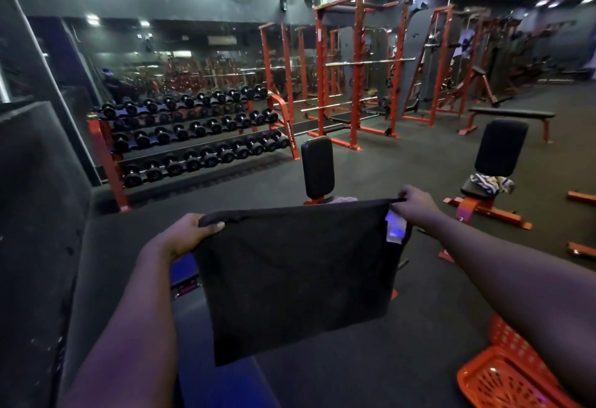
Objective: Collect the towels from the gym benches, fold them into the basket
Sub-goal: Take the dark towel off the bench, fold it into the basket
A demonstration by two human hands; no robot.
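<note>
1. Straight ahead of the person, at about chest height, a black towel (296, 275) hangs spread out flat between both hands, and its lower edge falls free.
2. At the towel's upper left corner, the left hand (193, 233) grips the cloth with the fingers curled over the edge and the thumb lying along the front.
3. At the upper right corner, the right hand (416, 204) pinches the cloth between thumb and fingertips, with the arm stretched out farther than the left.
4. A white tag (395, 230) hangs from the towel's right edge, just below the right hand.
5. Low at the right, an orange basket (509, 372) with perforated walls stands on the dark floor (403, 175), partly hidden by the right forearm. The towel is held apart from it.
6. Behind the towel stands a bench with an upright black backrest (317, 165). The towel covers its seat, and something pale just shows above the towel's top edge; I cannot tell what it is.
7. Farther right, a second upright bench (501, 146) has a crumpled patterned towel (491, 183) lying on its seat.
8. Beyond that, a flat bench (512, 114) stands on red legs.
9. Along the mirrored wall at the left, a red dumbbell rack (193, 136) holds rows of black dumbbells, and red power racks (354, 69) stand to its right.
</note>
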